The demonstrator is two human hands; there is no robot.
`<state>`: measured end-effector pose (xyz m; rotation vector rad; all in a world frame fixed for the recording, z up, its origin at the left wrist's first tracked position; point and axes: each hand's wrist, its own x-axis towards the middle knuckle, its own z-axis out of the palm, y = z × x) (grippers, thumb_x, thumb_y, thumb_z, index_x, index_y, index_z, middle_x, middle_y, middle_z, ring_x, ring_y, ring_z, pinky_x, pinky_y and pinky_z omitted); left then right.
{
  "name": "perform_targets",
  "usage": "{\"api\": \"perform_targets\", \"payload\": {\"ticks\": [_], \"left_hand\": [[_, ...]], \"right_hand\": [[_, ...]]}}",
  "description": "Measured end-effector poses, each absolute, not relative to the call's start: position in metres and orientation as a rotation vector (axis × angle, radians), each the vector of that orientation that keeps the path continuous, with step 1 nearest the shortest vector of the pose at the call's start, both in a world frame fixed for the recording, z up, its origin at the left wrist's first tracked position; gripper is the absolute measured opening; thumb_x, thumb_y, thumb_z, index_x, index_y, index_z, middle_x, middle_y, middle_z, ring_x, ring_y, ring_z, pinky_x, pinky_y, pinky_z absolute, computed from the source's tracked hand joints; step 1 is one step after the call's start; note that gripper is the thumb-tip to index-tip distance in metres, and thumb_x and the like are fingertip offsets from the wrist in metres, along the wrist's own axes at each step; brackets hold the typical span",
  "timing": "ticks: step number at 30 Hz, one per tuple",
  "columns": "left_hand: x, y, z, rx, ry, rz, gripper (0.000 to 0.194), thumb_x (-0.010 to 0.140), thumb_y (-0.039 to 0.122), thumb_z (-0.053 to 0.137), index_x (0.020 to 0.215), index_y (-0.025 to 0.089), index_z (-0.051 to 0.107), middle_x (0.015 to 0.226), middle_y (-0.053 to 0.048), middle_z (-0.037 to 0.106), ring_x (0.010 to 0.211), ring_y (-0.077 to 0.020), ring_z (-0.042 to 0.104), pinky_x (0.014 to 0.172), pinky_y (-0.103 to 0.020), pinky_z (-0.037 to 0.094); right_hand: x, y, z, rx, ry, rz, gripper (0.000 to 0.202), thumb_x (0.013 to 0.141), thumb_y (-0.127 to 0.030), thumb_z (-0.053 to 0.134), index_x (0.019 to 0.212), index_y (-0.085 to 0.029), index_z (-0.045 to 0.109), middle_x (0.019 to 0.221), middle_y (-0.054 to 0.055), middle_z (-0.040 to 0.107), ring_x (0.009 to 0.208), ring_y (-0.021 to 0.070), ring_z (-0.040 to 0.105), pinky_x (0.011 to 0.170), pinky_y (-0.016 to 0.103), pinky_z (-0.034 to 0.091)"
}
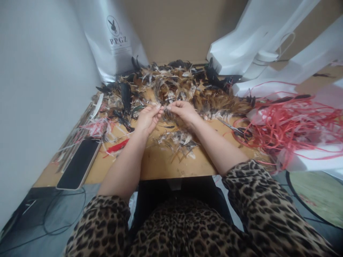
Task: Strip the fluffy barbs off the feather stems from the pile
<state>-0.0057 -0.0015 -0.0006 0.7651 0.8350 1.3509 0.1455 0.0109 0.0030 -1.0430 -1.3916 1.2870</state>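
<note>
Over the middle of the table my left hand (pixel 150 117) and my right hand (pixel 183 110) meet almost fingertip to fingertip. My left thumb and fingers are pinched together on something small and pale that I cannot make out. The right thumb and forefinger pinch what looks like a feather, its lower part blending into the pile behind. Just beyond both hands lies a large heap of brown, black and whitish feathers (pixel 171 82). Nearer to me, between my forearms, is a smaller scatter of loose feathers (pixel 178 141).
A phone (pixel 78 164) lies at the left edge of the wooden table (pixel 166 166), near a red bundle (pixel 118 146). Scissors (pixel 239 132) rest right, beside tangled red ribbon (pixel 292 125). White bags (pixel 115 46) stand behind. A round greenish surface (pixel 318 196) is lower right.
</note>
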Motion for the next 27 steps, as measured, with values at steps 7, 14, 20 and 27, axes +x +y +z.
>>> {"api": "perform_targets", "payload": {"ticks": [7, 14, 20, 27], "left_hand": [[-0.001, -0.004, -0.005, 0.85, 0.879, 1.28, 0.015, 0.063, 0.015, 0.071, 0.071, 0.009, 0.06, 0.071, -0.006, 0.067, 0.056, -0.0057, 0.06, 0.05, -0.012, 0.045], [-0.008, -0.001, -0.008, 0.81, 0.875, 1.158, 0.011, 0.067, 0.012, 0.067, 0.075, 0.008, 0.061, 0.073, -0.008, 0.068, 0.057, -0.0071, 0.062, 0.046, -0.011, 0.044], [-0.006, -0.003, -0.006, 0.837, 0.884, 1.097, 0.01, 0.067, 0.011, 0.066, 0.075, 0.006, 0.062, 0.073, -0.009, 0.068, 0.056, -0.0072, 0.062, 0.045, -0.011, 0.043], [-0.005, -0.004, -0.007, 0.913, 0.918, 1.062, 0.013, 0.066, 0.013, 0.067, 0.077, 0.006, 0.064, 0.069, -0.007, 0.067, 0.054, -0.0053, 0.059, 0.047, -0.011, 0.044]], "right_hand": [[0.137, 0.009, -0.002, -0.959, -1.202, 1.369, 0.031, 0.059, -0.038, 0.071, 0.059, -0.015, 0.051, 0.043, -0.005, 0.047, 0.038, 0.0034, 0.033, 0.038, 0.017, 0.023], [0.147, 0.013, 0.003, -0.965, -1.271, 1.337, 0.032, 0.057, -0.036, 0.072, 0.056, -0.015, 0.048, 0.042, -0.006, 0.044, 0.039, 0.0034, 0.034, 0.04, 0.018, 0.023], [0.148, 0.012, 0.004, -1.033, -1.412, 1.215, 0.026, 0.059, -0.034, 0.069, 0.057, -0.014, 0.052, 0.044, -0.006, 0.044, 0.042, 0.0035, 0.032, 0.043, 0.019, 0.022], [0.146, 0.013, 0.002, -1.04, -1.483, 1.126, 0.022, 0.059, -0.031, 0.067, 0.058, -0.012, 0.055, 0.049, -0.005, 0.049, 0.047, 0.0044, 0.036, 0.048, 0.02, 0.028]]}}
